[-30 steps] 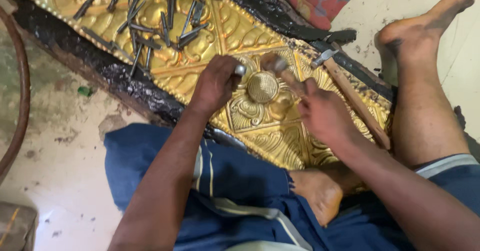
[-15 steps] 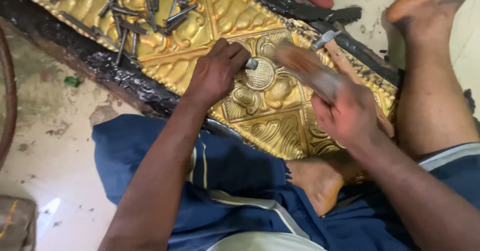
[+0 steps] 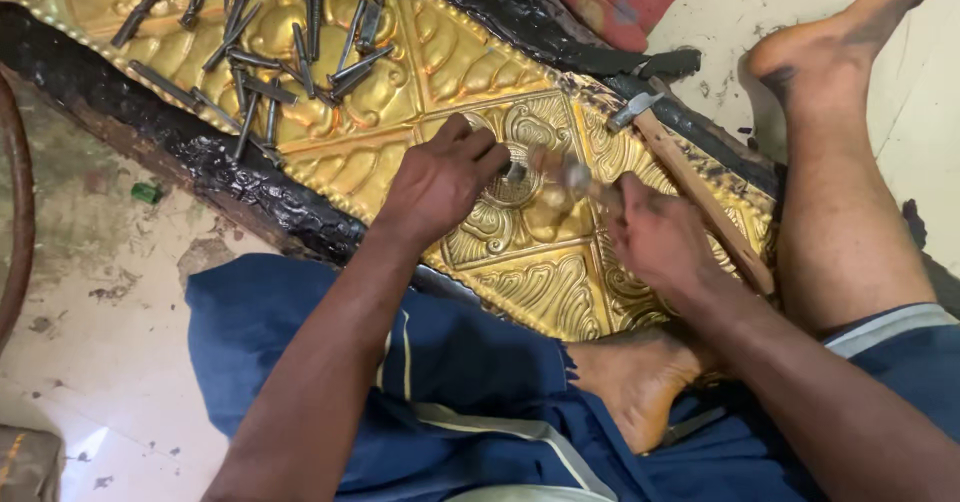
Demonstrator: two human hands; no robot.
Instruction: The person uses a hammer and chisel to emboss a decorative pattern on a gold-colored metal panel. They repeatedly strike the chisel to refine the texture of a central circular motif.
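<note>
Since half a second ago the right hand (image 3: 655,237) has dropped lower, its blurred hammer (image 3: 565,174) now near the punch (image 3: 515,172). Left hand (image 3: 440,182), fingers curled shut, pinches that small punch upright on the round boss at the centre of the embossed brass sheet (image 3: 540,292). Loose steel punches (image 3: 290,47) lie scattered upper left; another hammer (image 3: 690,177) rests right of centre.

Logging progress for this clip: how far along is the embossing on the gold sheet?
Done: raised scrollwork covers most panels of the gold sheet. In hand: left hand holds a punch on the round medallion; right hand swings a blurred hammer. What is left cannot be judged.
</note>
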